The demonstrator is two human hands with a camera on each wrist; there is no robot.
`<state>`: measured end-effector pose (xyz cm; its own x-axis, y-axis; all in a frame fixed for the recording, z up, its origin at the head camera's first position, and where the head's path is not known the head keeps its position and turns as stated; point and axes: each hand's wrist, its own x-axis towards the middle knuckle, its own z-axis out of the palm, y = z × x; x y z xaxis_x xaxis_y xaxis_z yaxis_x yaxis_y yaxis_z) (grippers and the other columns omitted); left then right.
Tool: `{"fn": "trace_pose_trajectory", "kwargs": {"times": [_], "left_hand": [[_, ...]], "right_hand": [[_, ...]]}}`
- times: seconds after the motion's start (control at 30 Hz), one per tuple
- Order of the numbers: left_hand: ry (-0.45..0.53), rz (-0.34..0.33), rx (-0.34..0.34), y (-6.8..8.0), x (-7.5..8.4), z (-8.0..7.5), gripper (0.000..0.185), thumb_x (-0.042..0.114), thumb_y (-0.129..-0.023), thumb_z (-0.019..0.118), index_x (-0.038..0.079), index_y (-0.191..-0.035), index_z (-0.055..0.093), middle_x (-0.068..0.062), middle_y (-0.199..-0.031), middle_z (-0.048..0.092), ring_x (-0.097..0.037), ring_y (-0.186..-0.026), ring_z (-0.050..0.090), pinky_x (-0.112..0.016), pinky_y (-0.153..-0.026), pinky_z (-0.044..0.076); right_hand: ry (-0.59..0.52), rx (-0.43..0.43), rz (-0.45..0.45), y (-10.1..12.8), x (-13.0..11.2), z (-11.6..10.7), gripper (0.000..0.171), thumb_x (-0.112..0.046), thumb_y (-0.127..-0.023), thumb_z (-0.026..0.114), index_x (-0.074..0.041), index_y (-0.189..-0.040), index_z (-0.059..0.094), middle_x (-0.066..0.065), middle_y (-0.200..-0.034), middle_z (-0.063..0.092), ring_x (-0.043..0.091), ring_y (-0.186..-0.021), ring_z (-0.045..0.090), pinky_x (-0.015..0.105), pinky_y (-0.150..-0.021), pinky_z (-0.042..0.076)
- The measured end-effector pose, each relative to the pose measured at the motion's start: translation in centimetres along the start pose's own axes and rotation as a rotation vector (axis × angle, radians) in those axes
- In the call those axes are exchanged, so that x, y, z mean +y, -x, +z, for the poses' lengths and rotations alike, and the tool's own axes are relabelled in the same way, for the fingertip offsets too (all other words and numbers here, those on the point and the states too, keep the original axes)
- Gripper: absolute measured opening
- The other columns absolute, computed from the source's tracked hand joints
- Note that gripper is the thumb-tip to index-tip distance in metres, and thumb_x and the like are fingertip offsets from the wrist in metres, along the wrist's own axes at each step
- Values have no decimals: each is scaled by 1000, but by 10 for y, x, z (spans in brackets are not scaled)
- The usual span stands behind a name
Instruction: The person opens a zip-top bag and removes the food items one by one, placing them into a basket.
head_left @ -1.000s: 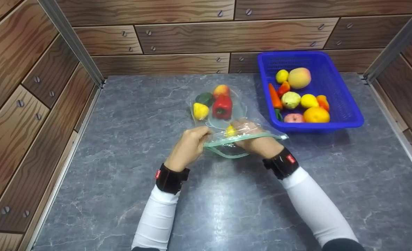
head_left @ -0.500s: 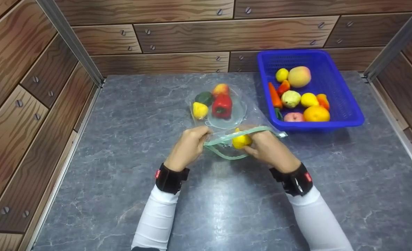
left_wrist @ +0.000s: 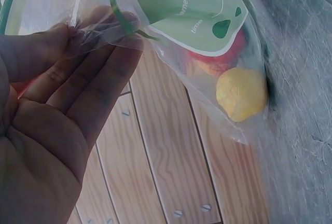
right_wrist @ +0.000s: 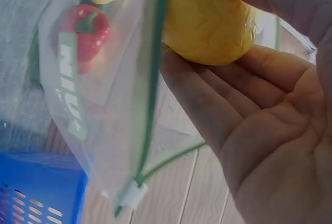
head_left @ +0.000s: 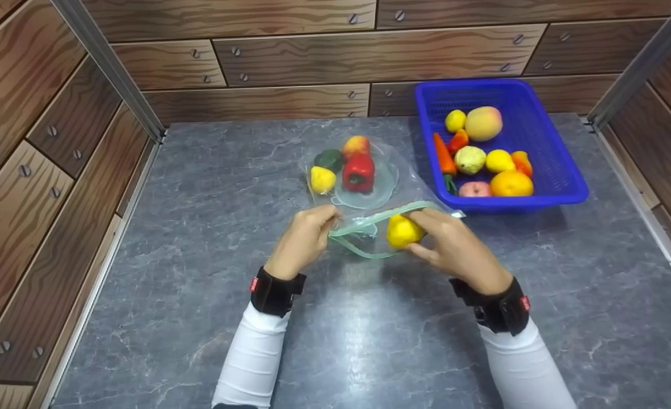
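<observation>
On the grey table (head_left: 199, 238) sits a blue basket (head_left: 562, 170) of fruit, just beside a clear bag (head_left: 392, 187) holding a red pepper (head_left: 359, 171). Both forearms reach forward over the table. The left hand (head_left: 304, 238) pinches the bag's green rim, holding its mouth open. The right hand (head_left: 452, 244), palm turned inward, grasps a yellow lemon (head_left: 402, 231) at that mouth.

— What are we counting in the bag (head_left: 395, 187)?
— We're seeing four pieces (head_left: 358, 171) inside, plus one lemon (head_left: 402, 231) at its mouth.
— And in the basket (head_left: 562, 170)?
— We're counting eight pieces (head_left: 483, 123).
</observation>
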<state>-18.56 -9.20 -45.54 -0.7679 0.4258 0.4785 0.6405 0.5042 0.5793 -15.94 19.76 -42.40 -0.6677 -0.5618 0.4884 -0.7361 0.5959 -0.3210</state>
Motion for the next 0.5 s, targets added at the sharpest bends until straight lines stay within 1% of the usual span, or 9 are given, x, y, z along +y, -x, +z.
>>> {"fn": "trace_pose_trajectory", "kwargs": {"times": [0.13, 0.23, 0.33, 0.4, 0.47, 0.5], "left_hand": [[-6, -2, 1, 0, 0, 0, 14, -9, -98, 61, -1, -97, 72, -14, -96, 76, -25, -89, 74, -31, -81, 62], [-10, -1, 6, 0, 0, 0, 13, -8, -97, 62, 1, -97, 72, -12, -95, 76, -24, -89, 74, -29, -81, 61], [-7, 3, 12, 0, -1, 0, 11, -6, -97, 63, 1, -96, 71, -11, -93, 75, -24, -87, 74, -29, -80, 62], [-5, 3, 14, 0, -1, 0, 10, -5, -97, 63, 1, -95, 71, -11, -92, 75, -23, -86, 74, -28, -80, 61], [-4, 3, 13, 0, -1, 0, 10, -5, -97, 63, 1, -95, 71, -11, -92, 75, -23, -86, 74, -28, -79, 61], [-6, 3, 13, 0, -1, 0, 10, -5, -98, 63, 1, -95, 71, -11, -92, 75, -24, -86, 74, -28, -79, 61]], "right_hand": [[-58, 12, -25, 2, -3, -9, 50, -3, -78, 89, 6, -123, 66, 19, -116, 71, 33, -104, 68, 47, -93, 58], [-96, 22, -28, 4, -5, -16, 53, -2, -78, 89, 4, -126, 67, 18, -122, 71, 33, -111, 69, 45, -99, 56], [-129, 36, -30, 7, -7, -23, 55, -2, -78, 89, 3, -128, 67, 17, -125, 71, 34, -114, 68, 30, -106, 51], [-156, 48, -34, 8, -7, -28, 57, -2, -77, 89, 2, -130, 67, 16, -126, 70, 34, -114, 68, 21, -109, 45], [-181, 62, -42, 10, -7, -34, 59, -1, -77, 89, 2, -131, 66, 16, -127, 70, 34, -114, 68, 15, -110, 41], [-192, 67, -42, 10, -7, -37, 60, 0, -76, 89, 2, -131, 66, 16, -128, 70, 34, -114, 68, 14, -110, 41]]}}
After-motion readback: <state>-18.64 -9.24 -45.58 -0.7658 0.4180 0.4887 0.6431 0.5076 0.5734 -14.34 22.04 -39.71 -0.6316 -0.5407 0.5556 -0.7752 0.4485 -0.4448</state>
